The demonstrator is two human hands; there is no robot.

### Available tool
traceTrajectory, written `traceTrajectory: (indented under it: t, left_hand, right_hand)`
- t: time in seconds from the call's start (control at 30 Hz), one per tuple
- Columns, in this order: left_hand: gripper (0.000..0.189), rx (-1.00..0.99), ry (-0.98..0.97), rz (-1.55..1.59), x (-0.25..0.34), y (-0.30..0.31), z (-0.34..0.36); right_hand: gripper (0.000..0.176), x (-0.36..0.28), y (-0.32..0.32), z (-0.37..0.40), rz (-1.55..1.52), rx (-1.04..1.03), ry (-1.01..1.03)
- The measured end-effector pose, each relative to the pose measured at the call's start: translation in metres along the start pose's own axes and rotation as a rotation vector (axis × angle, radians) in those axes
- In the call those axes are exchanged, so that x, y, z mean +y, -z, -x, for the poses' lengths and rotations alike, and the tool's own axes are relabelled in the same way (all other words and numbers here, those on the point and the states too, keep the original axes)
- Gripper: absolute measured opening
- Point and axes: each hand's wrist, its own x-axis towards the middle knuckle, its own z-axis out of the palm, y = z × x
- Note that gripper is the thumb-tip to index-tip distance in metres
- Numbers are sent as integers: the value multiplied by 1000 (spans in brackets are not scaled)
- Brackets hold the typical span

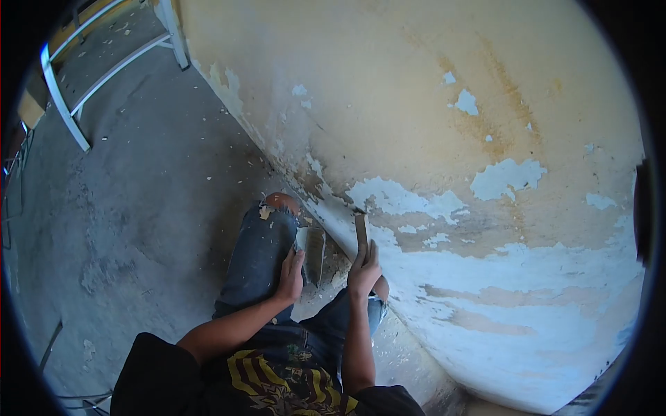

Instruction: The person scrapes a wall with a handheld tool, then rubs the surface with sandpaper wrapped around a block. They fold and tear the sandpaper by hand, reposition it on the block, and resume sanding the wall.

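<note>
My right hand (363,276) is closed around a scraper (361,232) with a flat tan-brown body, its far end against the wall (444,229) low down, beside the edge of the peeled paint. My left hand (291,276) grips the near edge of a grey flat plate (314,251), held between my knees close to the foot of the wall. The plate's exact kind is hard to make out. Pale patches show on the wall where the yellowish paint is gone.
A metal ladder-like frame (114,73) stands on the grey concrete floor (152,173) at the upper left. Paint flakes lie scattered over the floor and on my jeans (257,243). Cables (17,159) lie at the far left. A dark object (644,211) is at the right edge.
</note>
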Motion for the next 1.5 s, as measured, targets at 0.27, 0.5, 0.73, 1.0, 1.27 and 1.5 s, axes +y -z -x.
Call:
traceTrajectory:
  t: [0.27, 0.5, 0.73, 1.0, 1.27, 1.5]
  left_hand:
    - [46, -143, -56, 48, 1, -4, 5]
    - [47, -45, -37, 22, 7, 1, -1]
    - [48, -119, -45, 86, 5, -5, 2]
    - [46, -118, -72, -23, 4, -6, 2]
    - [46, -91, -30, -1, 0, -5, 6]
    - [44, -61, -42, -12, -1, -5, 0]
  right_hand:
    - [33, -22, -95, -44, 67, -288, 32]
    - [38, 12, -1, 6, -64, 2, -152]
    - [33, 3, -3, -13, 72, -221, -70]
    - [38, 50, -34, 18, -263, 84, -122]
    - [35, -28, -34, -30, -676, -153, -265]
    - [40, 35, -68, 19, -717, -79, -333]
